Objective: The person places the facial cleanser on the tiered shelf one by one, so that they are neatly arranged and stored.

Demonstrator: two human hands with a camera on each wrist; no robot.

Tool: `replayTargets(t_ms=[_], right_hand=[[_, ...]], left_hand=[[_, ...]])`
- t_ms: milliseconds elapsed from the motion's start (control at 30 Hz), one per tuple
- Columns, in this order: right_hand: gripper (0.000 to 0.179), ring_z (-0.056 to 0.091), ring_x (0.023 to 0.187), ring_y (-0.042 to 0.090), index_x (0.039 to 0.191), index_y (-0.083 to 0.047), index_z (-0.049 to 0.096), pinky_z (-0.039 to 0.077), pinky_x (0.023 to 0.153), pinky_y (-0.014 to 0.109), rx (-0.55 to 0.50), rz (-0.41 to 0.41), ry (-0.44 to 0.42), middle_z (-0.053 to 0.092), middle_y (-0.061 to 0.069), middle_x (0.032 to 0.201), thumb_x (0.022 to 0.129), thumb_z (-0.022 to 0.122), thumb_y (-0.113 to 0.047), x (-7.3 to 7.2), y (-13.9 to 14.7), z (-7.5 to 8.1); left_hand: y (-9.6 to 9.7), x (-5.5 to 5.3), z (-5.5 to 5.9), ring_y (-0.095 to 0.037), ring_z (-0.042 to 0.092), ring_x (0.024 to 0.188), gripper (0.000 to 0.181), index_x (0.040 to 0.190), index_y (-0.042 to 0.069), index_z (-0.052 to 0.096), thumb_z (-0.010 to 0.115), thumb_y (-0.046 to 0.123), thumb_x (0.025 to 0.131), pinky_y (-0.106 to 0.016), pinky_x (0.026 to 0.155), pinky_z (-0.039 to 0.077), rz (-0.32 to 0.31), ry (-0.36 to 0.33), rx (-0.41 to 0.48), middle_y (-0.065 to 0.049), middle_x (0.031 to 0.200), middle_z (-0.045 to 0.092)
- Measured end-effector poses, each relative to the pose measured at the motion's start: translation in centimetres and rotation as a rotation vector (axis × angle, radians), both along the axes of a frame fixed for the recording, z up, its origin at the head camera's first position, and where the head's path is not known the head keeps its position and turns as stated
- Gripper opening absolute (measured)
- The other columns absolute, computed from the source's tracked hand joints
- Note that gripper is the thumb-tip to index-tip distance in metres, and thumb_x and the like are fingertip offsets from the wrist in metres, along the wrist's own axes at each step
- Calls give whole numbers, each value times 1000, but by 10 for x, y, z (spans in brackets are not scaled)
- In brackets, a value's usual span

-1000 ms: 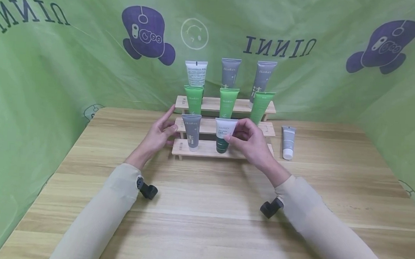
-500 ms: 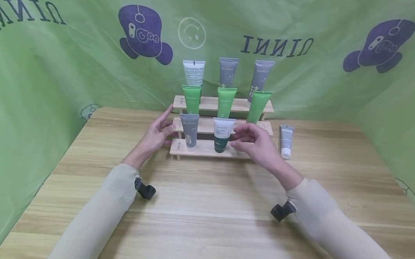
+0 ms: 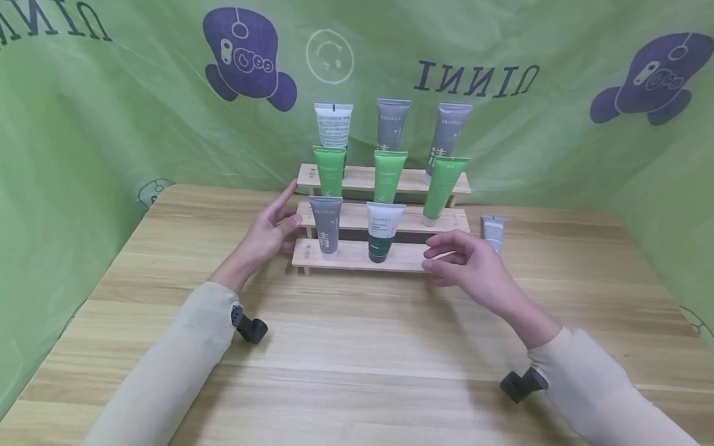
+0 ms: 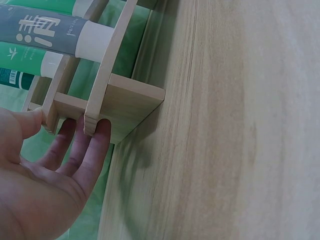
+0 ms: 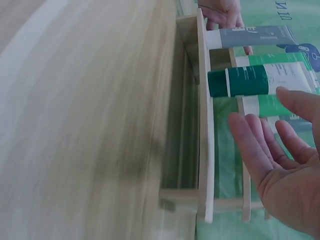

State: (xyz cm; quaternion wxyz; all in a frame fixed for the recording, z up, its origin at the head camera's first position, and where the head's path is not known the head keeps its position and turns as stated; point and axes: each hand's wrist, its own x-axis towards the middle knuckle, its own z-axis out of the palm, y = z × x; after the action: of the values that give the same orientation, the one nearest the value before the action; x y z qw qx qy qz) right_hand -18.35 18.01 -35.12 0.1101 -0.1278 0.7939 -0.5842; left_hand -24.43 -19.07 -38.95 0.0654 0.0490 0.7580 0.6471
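A three-tier wooden display stand bears upright cosmetic tubes. My left hand touches its left end, the index finger reaching up to the top tier; in the left wrist view the thumb and fingertips rest on the tier ends. My right hand is off the tubes, its fingers loosely bent with nothing between them, by the right end of the bottom tier. Nearest it on that tier stands a white and dark green tube, with a grey tube to its left.
Green tubes, one a bright green tube, stand on the middle tier. The top tier holds a white tube and two grey ones. A smaller grey tube lies on the wooden table, partly behind my right hand. A green curtain hangs behind.
My right hand has let go of the white and dark green tube, which stays standing on the bottom tier, and has moved away to the right. My left hand stays at the stand's end.
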Motion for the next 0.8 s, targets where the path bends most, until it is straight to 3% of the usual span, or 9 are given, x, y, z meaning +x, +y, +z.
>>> replayTargets(t_ms=[200,567,800], right_hand=[[45,67,105,36,131,10,51,61,79,50,9,2,-35,61,26,119,93,71,-5,6,25,-2],[45,69,97,23,132,8,47,62,77,52,27,-26,-55,62,20,115,97,68,-10,18,69,-2],[51,69,94,19,134,8,46,62,76,49,76,-78,-50,65,15,116,97,70,-17,14,101,-11]], left_hand=[[0,0,1,-43,53,125,72,159,43,17,47,7,106,-50,92,57,2,0,-1,-25,150,41],[0,0,3,-43,54,122,72,159,43,17,45,6,106,-51,92,57,-5,-15,-1,-24,149,42],[0,0,1,-43,53,125,72,160,43,16,46,6,106,-52,93,57,-11,-12,-3,-24,149,43]])
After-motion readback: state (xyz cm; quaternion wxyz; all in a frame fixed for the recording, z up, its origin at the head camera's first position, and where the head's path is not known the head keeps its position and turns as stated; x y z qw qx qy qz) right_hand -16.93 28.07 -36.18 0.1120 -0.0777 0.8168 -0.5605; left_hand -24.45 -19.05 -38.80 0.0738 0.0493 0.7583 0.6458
